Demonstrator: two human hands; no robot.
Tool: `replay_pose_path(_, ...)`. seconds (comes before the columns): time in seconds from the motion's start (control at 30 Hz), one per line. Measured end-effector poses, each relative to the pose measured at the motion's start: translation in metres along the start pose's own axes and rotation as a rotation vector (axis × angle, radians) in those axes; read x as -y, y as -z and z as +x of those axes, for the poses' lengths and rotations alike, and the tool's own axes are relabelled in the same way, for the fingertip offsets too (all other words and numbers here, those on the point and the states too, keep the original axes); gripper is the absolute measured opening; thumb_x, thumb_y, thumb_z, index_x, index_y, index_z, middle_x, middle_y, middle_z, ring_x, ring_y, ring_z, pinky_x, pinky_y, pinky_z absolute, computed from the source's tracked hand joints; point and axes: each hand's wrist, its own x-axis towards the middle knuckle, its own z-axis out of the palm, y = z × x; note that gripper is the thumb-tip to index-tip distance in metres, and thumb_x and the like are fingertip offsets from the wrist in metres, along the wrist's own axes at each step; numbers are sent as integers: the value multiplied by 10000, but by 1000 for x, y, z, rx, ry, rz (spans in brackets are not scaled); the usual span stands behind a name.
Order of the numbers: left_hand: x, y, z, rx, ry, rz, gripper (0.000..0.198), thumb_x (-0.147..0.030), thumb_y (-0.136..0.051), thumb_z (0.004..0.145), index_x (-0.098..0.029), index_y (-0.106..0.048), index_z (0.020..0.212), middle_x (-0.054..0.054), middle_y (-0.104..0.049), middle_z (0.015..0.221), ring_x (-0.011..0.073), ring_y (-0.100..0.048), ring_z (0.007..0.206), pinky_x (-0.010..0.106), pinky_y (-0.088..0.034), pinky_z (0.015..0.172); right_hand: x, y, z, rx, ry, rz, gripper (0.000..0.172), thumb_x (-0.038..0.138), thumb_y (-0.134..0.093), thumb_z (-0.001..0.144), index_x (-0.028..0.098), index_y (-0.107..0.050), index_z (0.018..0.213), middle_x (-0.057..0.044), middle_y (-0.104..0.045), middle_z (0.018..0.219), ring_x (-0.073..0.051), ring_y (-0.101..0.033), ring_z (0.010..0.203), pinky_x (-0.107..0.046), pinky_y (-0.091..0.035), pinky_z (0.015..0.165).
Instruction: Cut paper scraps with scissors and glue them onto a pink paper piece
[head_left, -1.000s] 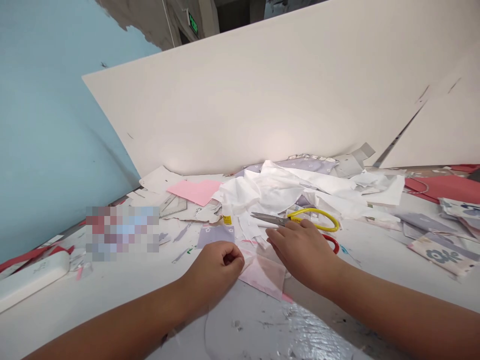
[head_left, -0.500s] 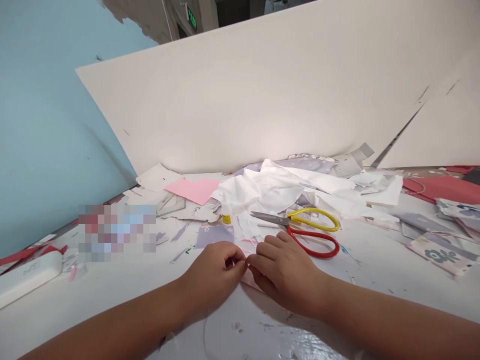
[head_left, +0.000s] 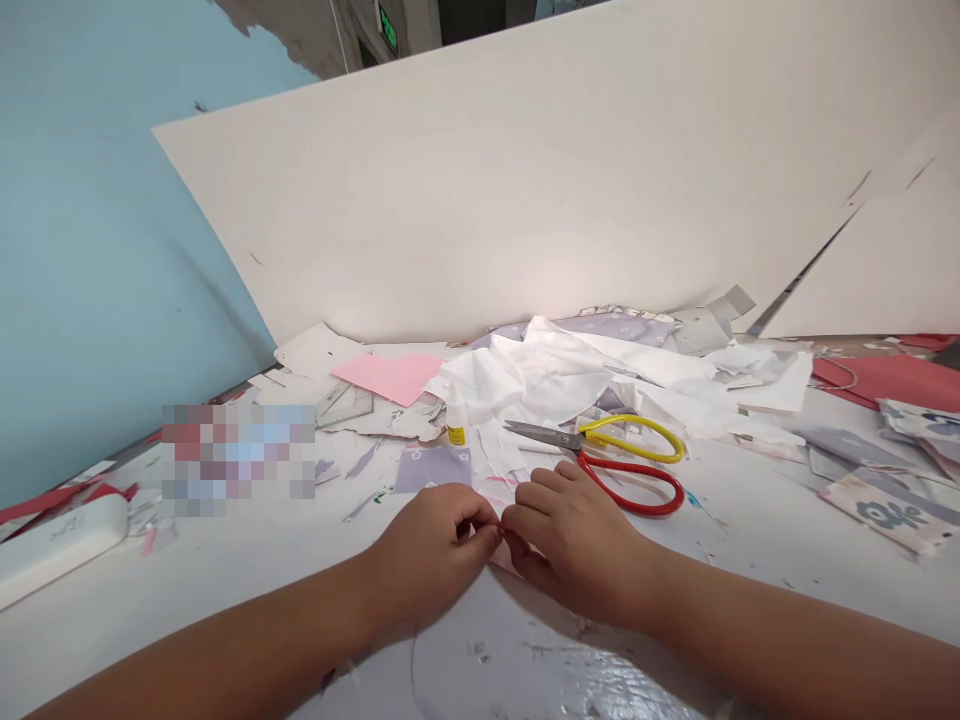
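Over the white table, my left hand (head_left: 439, 540) is closed, its thumb and forefinger pinched together at the edge of a pale pink paper (head_left: 508, 570). My right hand (head_left: 574, 545) pinches the same paper just beside it, fingers curled, so the two sets of fingertips almost meet. Most of the paper is hidden beneath the hands. Just beyond the right hand lie scissors (head_left: 566, 438) with one yellow and one red handle, blades pointing left. A small white bottle with a yellow label (head_left: 456, 430) stands behind a lilac flowered paper piece (head_left: 433, 468).
Crumpled white sheets (head_left: 525, 375) and a pink paper (head_left: 390, 375) lie along a tall white panel (head_left: 487, 200). Red paper (head_left: 892, 378) and floral pieces (head_left: 889, 512) are at the right. A white case-like object (head_left: 64, 545) rests at the left, near a blurred-out patch.
My hands stay pinched on the paper, with barely any movement of the fingers. The whole view has shifted slightly.
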Motion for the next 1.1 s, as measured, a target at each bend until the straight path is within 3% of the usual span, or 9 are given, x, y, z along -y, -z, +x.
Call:
replay_pose_path(0.2, 6, 8, 5, 72, -59, -80, 181, -274, -460, 777, -199, -577, 662, -18, -583, 670, 127, -515, 641, 237, -394, 602, -3, 0, 0, 34, 46, -4, 134, 196, -501, 747, 180, -538, 619, 9, -552, 617, -128, -396, 601, -303, -174, 562)
replay_pose_path(0.3, 14, 15, 12, -23, -33, -87, 237, -338, -420, 814, -198, -590, 726, 6, -598, 727, 154, -533, 716, 269, -420, 673, -5, 1, 0, 72, 74, -5, 104, 171, -512, 726, 182, -534, 625, 8, -559, 632, -128, -405, 612, -304, -175, 568)
replay_pose_path(0.4, 22, 19, 18, -80, 1, -40, 199, -264, -415, 793, -209, -605, 773, 19, -609, 830, 177, -535, 809, 298, -427, 728, -6, 0, -1, 91, 94, -16, 99, 158, -503, 737, 178, -543, 649, 5, -568, 643, -125, -405, 614, -304, -176, 569)
replay_pose_path(0.6, 26, 13, 24, 50, -28, 59, 207, -233, -436, 753, -214, -639, 782, 27, -561, 834, 167, -524, 758, 287, -424, 657, -7, -1, -2, 66, 105, -24, 131, 163, -479, 766, 184, -534, 648, 9, -563, 639, -126, -387, 605, -302, -170, 575)
replay_pose_path(0.77, 21, 8, 24, 23, -42, 68, 143, -243, -455, 750, -197, -569, 677, 8, -530, 776, 147, -508, 705, 270, -411, 614, -7, -1, -2, 56, 108, -24, 131, 156, -481, 757, 185, -532, 640, 16, -556, 629, -126, -383, 599, -298, -173, 575)
replay_pose_path(1.1, 25, 1, 24, -18, -49, 45, 119, -236, -464, 741, -198, -564, 689, -2, -520, 748, 136, -488, 675, 260, -397, 591, -7, -7, -4, 45, 128, -46, 122, 165, -474, 755, 189, -543, 658, 16, -557, 641, -133, -390, 610, -294, -182, 584)
